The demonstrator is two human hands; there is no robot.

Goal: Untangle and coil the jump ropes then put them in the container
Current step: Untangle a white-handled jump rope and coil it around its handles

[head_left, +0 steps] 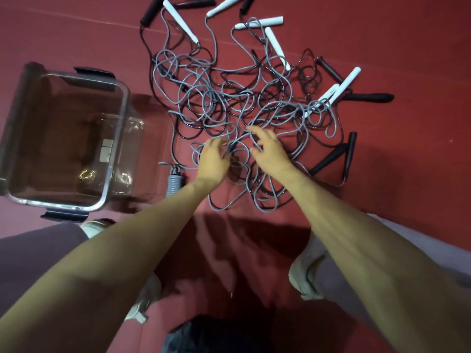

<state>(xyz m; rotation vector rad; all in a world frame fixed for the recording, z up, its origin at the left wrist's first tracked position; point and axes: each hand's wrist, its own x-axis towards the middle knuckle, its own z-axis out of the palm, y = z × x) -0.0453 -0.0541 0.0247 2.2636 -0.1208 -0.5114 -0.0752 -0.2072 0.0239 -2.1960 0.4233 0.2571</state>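
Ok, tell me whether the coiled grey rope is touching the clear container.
Apart. The head view shows a strip of red floor between the coiled grey rope and the clear container.

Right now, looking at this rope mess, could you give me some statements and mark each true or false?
1. Both the left hand and the right hand are in the rope tangle. True.
2. The clear container holds coiled ropes. False: no rope shows inside; one coiled grey rope lies on the floor beside it.
3. Every handle is white. False: there are white handles and black handles.
4. The container sits on the person's left. True.
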